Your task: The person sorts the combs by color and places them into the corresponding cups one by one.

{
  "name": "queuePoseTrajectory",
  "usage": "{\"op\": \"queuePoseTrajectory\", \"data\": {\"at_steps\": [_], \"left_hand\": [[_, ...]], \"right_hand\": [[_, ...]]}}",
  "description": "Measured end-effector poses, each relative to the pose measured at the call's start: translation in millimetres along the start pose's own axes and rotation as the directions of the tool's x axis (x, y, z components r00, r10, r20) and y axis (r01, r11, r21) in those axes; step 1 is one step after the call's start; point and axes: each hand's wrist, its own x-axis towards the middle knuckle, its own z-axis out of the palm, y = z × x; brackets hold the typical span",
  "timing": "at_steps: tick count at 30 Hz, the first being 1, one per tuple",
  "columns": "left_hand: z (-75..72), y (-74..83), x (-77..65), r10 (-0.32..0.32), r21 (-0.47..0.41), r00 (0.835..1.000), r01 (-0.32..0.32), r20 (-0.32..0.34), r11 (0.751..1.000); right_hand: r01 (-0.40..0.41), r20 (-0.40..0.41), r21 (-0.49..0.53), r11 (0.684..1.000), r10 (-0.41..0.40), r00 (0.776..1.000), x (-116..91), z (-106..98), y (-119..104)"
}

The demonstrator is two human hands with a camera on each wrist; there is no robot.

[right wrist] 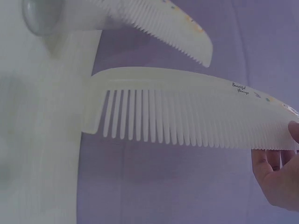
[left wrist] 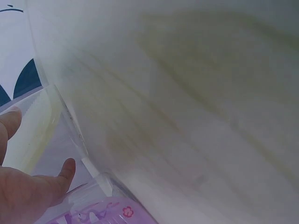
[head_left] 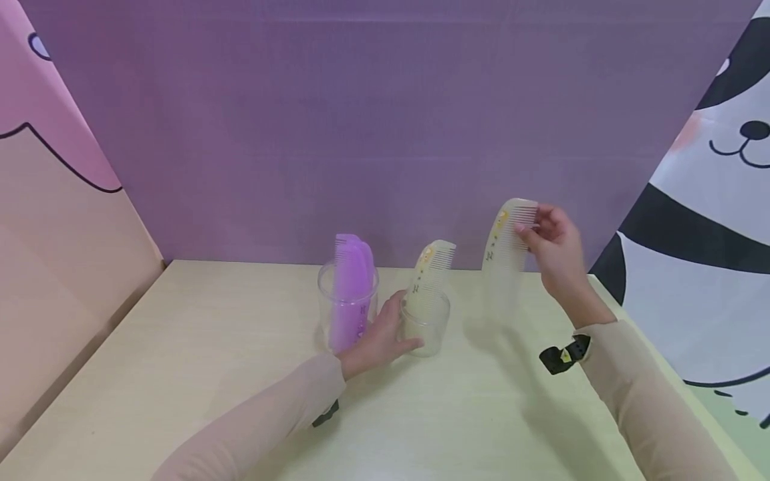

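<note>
Upright and raised above the table, a pale yellow comb (head_left: 504, 240) is pinched near its upper end by my right hand (head_left: 556, 250). Its teeth and small printed decoration show in the right wrist view, where the fingertips (right wrist: 295, 130) grip one end of the comb (right wrist: 187, 107). My left hand (head_left: 379, 337) holds a clear plastic cup (head_left: 427, 337) from its left side, thumb in front and fingers towards the back. Inside that cup stands another pale yellow comb (head_left: 428, 270), tilted slightly right.
Left of the held cup, a second clear cup (head_left: 325, 294) contains purple combs (head_left: 351, 287). Both cups stand on a light wood-look table (head_left: 240, 347). A purple backdrop (head_left: 385, 133) rises behind, with cartoon-printed panels (head_left: 710, 227) at the sides.
</note>
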Motion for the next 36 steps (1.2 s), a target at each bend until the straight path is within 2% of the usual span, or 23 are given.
{"op": "queuePoseTrajectory", "data": {"at_steps": [9,16,21,26,36], "left_hand": [[1.3,-2.5,0.9,-0.008,0.013,1.000,0.008,-0.001,1.000],[0.9,-3.7,1.1,-0.010,-0.005,1.000,0.010,0.003,1.000],[-0.4,-2.9,0.2,-0.001,-0.016,1.000,0.001,-0.002,1.000],[-0.4,-1.9,0.2,-0.015,-0.005,1.000,0.015,-0.001,1.000],[-1.0,-2.0,-0.7,-0.013,0.005,1.000,0.013,0.001,1.000]], "right_hand": [[0.047,-0.027,0.112,0.993,-0.044,0.999,3.0,20.2,-20.7],[0.076,-0.026,0.316,0.946,-0.071,0.997,5.8,38.1,-23.4],[0.074,-0.010,0.384,0.920,-0.076,0.997,6.4,49.9,-20.8],[0.061,-0.025,0.401,0.914,-0.056,0.998,5.6,59.7,-16.0],[0.018,-0.041,0.347,0.938,-0.004,0.999,-2.1,75.1,-2.8]]}}
